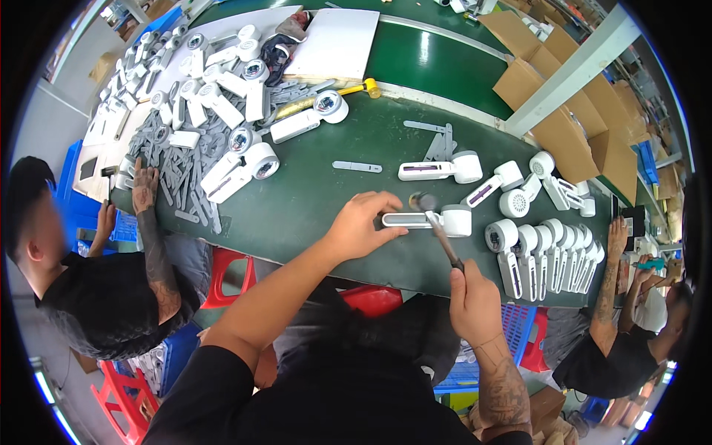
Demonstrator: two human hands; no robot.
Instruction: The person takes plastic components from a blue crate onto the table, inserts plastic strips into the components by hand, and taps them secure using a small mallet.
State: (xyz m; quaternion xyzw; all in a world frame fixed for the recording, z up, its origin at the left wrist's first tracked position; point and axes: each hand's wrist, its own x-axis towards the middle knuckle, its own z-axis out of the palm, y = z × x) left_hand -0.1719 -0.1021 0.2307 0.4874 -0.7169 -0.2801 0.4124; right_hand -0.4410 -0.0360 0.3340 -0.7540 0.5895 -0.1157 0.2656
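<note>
My left hand [360,228] curves its thumb and fingers around the handle end of a white handheld fan [456,221], which lies flat on the green table. A long grey strip [406,220] sits along the fan's handle. In my right hand [477,304] is a hammer [445,241], gripped by its handle. The hammer's head is smeared by motion and is over the fan's handle, near the round head; whether it touches cannot be told. Just beyond lies another white fan [430,171] with a purple slot in its handle.
A row of white fans [528,267] stands at the right, with loose ones behind it. Grey strips [185,170] and fans are heaped at the left, near a yellow mallet [371,88]. Co-workers sit on both sides. Cardboard boxes [556,104] stand beyond a white post [575,70].
</note>
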